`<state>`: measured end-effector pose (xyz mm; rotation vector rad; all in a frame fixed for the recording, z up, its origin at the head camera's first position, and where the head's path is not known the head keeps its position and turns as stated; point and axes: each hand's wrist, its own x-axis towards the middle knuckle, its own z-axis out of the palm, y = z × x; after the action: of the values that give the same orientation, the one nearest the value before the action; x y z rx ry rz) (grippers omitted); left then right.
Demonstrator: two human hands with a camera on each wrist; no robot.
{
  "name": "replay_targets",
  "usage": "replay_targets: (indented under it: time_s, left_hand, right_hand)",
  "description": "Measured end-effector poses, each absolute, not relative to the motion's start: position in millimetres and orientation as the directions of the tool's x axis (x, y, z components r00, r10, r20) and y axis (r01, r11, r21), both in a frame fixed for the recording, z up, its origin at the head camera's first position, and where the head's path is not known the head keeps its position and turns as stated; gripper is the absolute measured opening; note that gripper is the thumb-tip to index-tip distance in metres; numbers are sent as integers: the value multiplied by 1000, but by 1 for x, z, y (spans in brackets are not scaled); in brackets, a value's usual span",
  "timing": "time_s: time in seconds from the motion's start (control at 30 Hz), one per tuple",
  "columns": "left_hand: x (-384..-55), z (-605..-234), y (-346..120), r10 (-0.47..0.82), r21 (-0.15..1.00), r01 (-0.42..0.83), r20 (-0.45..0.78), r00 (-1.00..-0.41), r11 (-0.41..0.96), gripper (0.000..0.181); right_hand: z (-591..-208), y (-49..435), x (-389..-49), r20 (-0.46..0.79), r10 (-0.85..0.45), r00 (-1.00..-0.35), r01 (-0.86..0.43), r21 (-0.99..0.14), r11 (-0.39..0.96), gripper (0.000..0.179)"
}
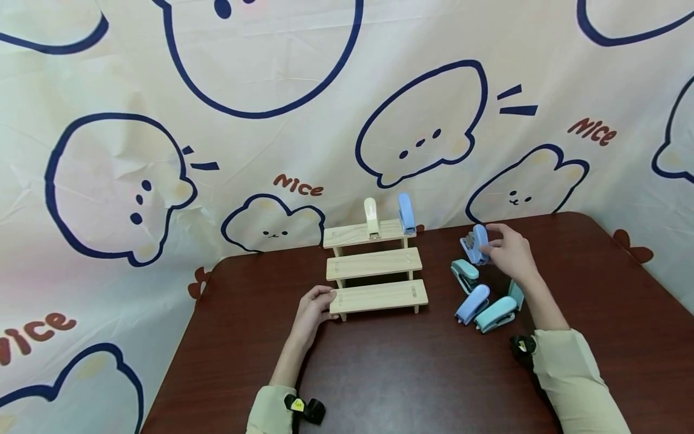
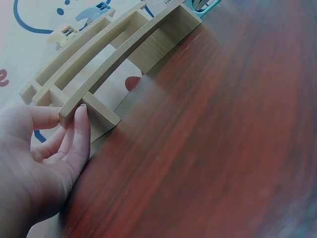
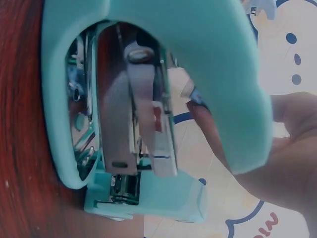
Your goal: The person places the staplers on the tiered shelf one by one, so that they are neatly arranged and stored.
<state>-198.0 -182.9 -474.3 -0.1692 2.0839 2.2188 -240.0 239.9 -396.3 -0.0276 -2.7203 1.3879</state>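
My left hand (image 1: 313,313) pinches the left end of the lowest step of a three-step wooden display rack (image 1: 379,296). In the left wrist view, thumb and fingers grip that step's corner (image 2: 69,111). Over at the right, my right hand (image 1: 509,252) holds a blue stapler (image 1: 477,244) by its right side. On the rack's top step stand a cream stapler (image 1: 371,217) and another blue stapler (image 1: 406,214), both upright. A teal stapler (image 3: 218,64) fills much of the right wrist view and hides the held one almost wholly.
Below the right hand, several staplers lie on the dark wooden table (image 1: 379,374): a teal one (image 1: 465,274), a periwinkle one (image 1: 473,303), another teal one (image 1: 496,316), and one partly behind the forearm (image 1: 516,294). A patterned curtain (image 1: 260,150) hangs behind the table.
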Motion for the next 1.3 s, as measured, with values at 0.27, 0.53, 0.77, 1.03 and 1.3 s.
replay_targets:
  time_s: [0.27,0.53,0.77,1.03,1.3]
  left_hand:
    - [-199,-474,-183,-10,986,-148,-149,-989,-74,27]
    - [-199,-476,-183,-5,986,-147,-148,-989,-76,27]
    - [-198,-476,-182,-3,987,-143,-143,-990,-80,26]
    - [-199,-475,-182,-4,987,-138,-138,-990,-89,25]
    - [-199,-476,-183,-3,986,-139,-139,-990,-89,26]
  right_hand:
    - [-393,237,-236,72,66,-995,-34,-887,461,61]
    - [-398,231,-236,97,108,-989,-55,-938,344,60]
    - [-400,227,-236,95,124,-988,-62,-967,245,61]
    - [-398,224,-240,94,88,-992,-85,-991,106,61]
    - [-393,224,-238,97,139,-986,-82,-991,110,58]
